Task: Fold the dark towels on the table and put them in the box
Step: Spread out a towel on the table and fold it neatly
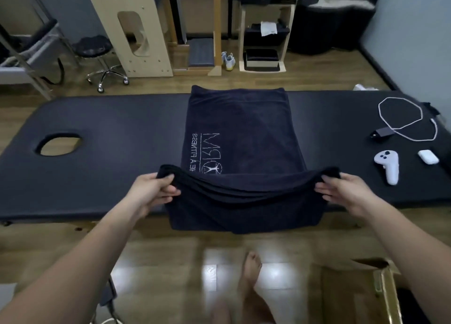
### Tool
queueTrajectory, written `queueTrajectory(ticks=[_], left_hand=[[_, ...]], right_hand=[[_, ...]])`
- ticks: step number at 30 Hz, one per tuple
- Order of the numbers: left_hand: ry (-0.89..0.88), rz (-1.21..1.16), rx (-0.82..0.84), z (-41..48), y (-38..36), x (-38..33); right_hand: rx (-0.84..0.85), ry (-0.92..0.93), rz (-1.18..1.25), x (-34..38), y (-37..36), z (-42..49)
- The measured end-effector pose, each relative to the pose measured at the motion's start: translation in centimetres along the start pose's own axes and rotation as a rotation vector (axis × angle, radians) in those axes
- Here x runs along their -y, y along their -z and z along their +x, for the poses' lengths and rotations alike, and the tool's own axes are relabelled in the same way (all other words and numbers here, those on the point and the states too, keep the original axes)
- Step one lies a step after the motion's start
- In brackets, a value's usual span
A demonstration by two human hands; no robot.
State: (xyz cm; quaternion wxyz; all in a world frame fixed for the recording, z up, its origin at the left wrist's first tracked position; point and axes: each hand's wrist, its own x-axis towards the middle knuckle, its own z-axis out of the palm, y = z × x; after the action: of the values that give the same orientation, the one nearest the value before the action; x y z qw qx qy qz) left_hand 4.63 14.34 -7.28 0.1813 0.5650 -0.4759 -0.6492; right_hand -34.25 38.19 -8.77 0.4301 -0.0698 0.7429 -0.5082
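Observation:
A dark navy towel (244,123) with white lettering lies across the middle of the black padded table (109,128). Its near part is lifted off the table into a fold that sags between my hands and hangs over the table's front edge. My left hand (152,189) pinches the fold's left corner. My right hand (341,189) holds the right corner, fingers partly stretched along the cloth. A cardboard box (380,282) with open flaps stands on the floor at the lower right, partly cut off by the frame.
On the table's right end lie a white controller (388,165), a white earbud case (428,156), a white cable loop (400,113) and a small black device (382,132). A face hole (58,144) opens at the left end. A stool (97,52) and wooden frames stand behind.

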Motion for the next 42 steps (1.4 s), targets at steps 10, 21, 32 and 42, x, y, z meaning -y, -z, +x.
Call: queueTrajectory(ticks=[10,21,32,42], left_hand=[[0.165,0.062,-0.029,13.5,-1.7,2.6],[0.269,0.301,0.086,6.2,-1.6,11.5],[0.363,0.11,0.071,2.4,-0.6,12.2],[0.263,-0.193,0.079,5.5,-0.6,-3.2]], right_hand=[[0.019,-0.134,-0.171,-1.9,-1.5,11.4],[0.126,-0.27,-0.294,-11.5,0.9,4.8],[-0.021,-0.425,0.027,-11.4,1.7,2.3],[0.109,-0.238,0.189,3.3,2.0,4.3]])
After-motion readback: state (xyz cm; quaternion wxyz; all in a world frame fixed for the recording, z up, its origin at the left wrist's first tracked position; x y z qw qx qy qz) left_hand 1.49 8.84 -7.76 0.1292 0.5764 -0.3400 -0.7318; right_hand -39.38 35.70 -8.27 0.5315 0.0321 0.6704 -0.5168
